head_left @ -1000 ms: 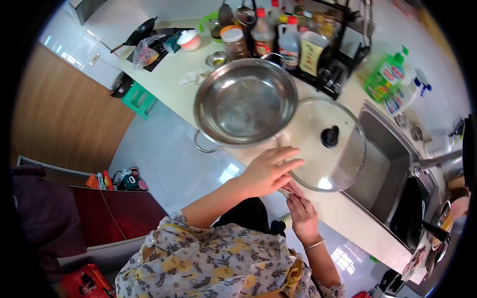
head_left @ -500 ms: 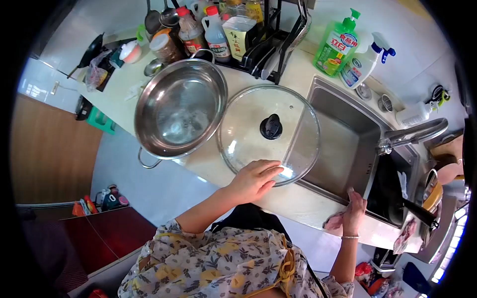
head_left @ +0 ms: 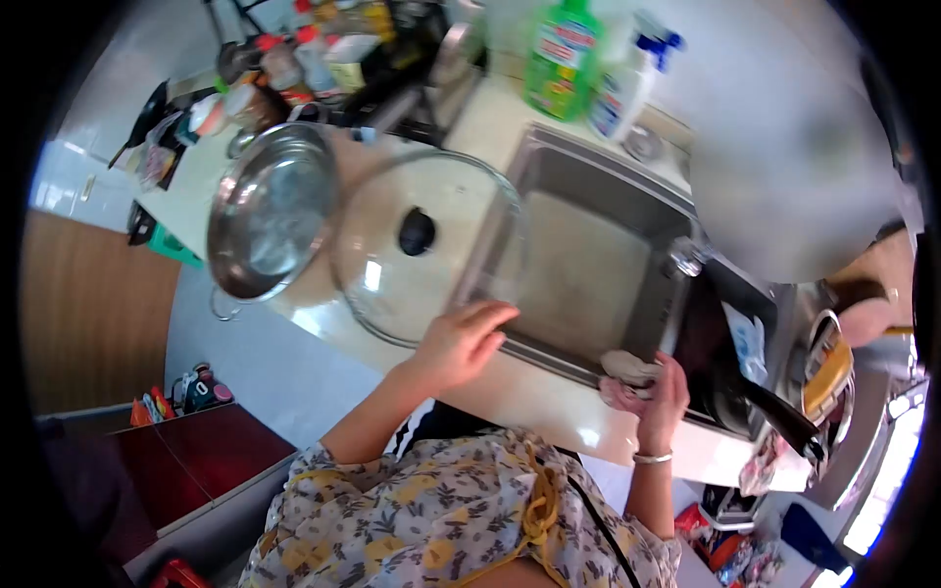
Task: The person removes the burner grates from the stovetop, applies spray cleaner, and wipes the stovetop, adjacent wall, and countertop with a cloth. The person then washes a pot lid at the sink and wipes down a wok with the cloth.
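Observation:
My left hand (head_left: 459,343) is at the near right edge of a glass lid (head_left: 377,279), fingers stretched out and a little apart. The lid has a black knob (head_left: 417,232) and lies partly on the counter, partly over the sink's left rim. In my right hand (head_left: 668,400) is a crumpled pinkish cloth (head_left: 625,382), at the front edge of the sink (head_left: 578,269). A wide steel pan (head_left: 274,211) with looped handles stands left of the lid.
A black pan (head_left: 720,343) with a long handle sits in the right basin. A green soap bottle (head_left: 564,61) and a spray bottle (head_left: 622,93) stand behind the sink. A large blurred grey shape (head_left: 794,167) covers most of the faucet. Sauce bottles (head_left: 314,61) line the back.
The view has turned right, so the counter things appear further left. The cloth in my right hand shows more, now bunched on the sink's front rim. The blurred grey shape has appeared.

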### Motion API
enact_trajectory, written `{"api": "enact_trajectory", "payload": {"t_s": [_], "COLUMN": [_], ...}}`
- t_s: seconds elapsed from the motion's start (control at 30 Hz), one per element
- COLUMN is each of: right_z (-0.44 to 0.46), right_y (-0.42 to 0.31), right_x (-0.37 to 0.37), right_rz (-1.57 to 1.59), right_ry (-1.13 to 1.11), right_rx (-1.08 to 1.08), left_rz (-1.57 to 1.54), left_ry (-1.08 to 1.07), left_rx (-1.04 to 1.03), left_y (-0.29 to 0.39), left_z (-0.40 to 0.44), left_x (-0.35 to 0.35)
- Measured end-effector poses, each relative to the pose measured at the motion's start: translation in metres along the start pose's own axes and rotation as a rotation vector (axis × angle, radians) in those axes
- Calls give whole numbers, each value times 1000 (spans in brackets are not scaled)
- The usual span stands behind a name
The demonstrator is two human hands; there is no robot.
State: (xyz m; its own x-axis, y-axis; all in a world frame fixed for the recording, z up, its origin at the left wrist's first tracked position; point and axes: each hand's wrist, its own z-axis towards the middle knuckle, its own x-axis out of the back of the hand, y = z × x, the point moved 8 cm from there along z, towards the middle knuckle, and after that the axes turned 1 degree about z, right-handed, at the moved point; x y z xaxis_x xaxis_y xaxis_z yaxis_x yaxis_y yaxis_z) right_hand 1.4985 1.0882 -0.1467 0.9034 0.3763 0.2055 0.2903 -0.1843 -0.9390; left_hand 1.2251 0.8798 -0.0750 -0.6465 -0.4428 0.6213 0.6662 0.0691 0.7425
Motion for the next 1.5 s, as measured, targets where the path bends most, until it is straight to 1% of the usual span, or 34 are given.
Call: {"api": "enact_trajectory", "payload": {"t_s": [0.07, 0.13, 0.17, 0.2, 0.27, 0.3, 0.33, 0.37, 0.4, 0.43, 0.47, 0.53, 0.57, 0.6, 0.63, 0.67, 0.7, 0.73, 0.77, 0.8, 0.83, 0.87, 0.93, 1.0, 1.03, 1.07, 1.1, 1.13, 1.17, 1.2, 1.27, 1.37, 1.5], "right_z": [4, -4, -5, -14, -20, -25, -31, -34, -37, -36, -25, -3, 14, 36, 58, 85, 114, 144, 161, 170, 187, 192, 201, 231, 243, 245, 245, 238, 240, 249, 250, 239, 222], "right_y": [2, -11, -13, -37, -60, -73, -85, -91, -111, -123, -131, -147, -149, -144, -139, -124, -108, -79, -67, -57, -26, -12, 12, 29, 34, 26, 15, -2, -4, -14, -4, -17, -23], "right_x": [18, 37, 48, 52, 76, 83, 90, 104, 113, 127, 150, 196, 217, 227, 238, 241, 237, 234, 217, 197, 187, 171, 154, 161, 167, 172, 170, 171, 174, 175, 184, 198, 205], "right_rz": [9, -62, -126, -24, -356, -293, -229, -247, -334, -245, -289, -385, -340, -319, -301, -362, -408, -550, -683, -865, -1028, -1292, -1554, -1580, -1615, -1650, -1649, -1662, -1644, -1635, -1568, -1460, -1266], "right_ry": [-81, -146, -173, -196, -273, -312, -351, -373, -417, -404, -316, -126, -1, -35, -66, -119, -218, -263, -335, -380, -449, -475, -649, -652, -664, -631, -638, -653, -636, -575, -505, -407, -265], "right_rx": [108, 93, 144, 92, 300, 241, 181, 225, 423, 342, 403, 507, 420, 342, 263, 177, 277, 186, 398, 492, 338, 330, 220, 195, 175, 101, 113, -33, -16, 75, 148, 188, 360], "left_rz": [-1, 8, 23, 43, 91, 107, 81, 53, 63, -56, -179, -195, -239, -280, -265, -244, -268, -291, -367, -443, -540, -530, -903, -920, -1034, -1147, -970, -788, -758, -816, -919, -1008, -943], "left_ry": [-12, -45, -48, -53, -62, -50, -59, -70, -63, -75, -89, -133, -221, -309, -297, -282, -227, -172, -142, -113, -26, -30, -240, -214, -185, -147, -29, 78, 101, 110, 17, 12, -8], "left_rx": [72, 84, 108, 103, 124, 144, 177, 208, 218, 259, 293, 261, 224, 186, 53, -80, -172, -262, -293, -321, -338, -339, -38, -16, 15, 50, -78, -204, -256, -301, -329, -316, -213], "left_y": [14, 38, 45, 52, 64, 69, 74, 79, 85, 89, 96, 128, 147, 162, 180, 199, 216, 233, 242, 250, 256, 259, 246, 261, 267, 273, 283, 298, 312, 325, 346, 361, 356], "left_z": [11, 24, 28, 32, 38, 39, 40, 41, 42, 43, 48, 68, 78, 87, 98, 108, 120, 131, 140, 148, 156, 157, 159, 178, 189, 199, 212, 222, 229, 234, 241, 259, 242], "left_x": [-25, -48, -57, -65, -73, -74, -77, -80, -83, -90, -97, -107, -118, -134, -145, -157, -165, -175, -189, -203, -210, -222, -261, -247, -240, -231, -208, -186, -177, -163, -157, -128, -103]}}
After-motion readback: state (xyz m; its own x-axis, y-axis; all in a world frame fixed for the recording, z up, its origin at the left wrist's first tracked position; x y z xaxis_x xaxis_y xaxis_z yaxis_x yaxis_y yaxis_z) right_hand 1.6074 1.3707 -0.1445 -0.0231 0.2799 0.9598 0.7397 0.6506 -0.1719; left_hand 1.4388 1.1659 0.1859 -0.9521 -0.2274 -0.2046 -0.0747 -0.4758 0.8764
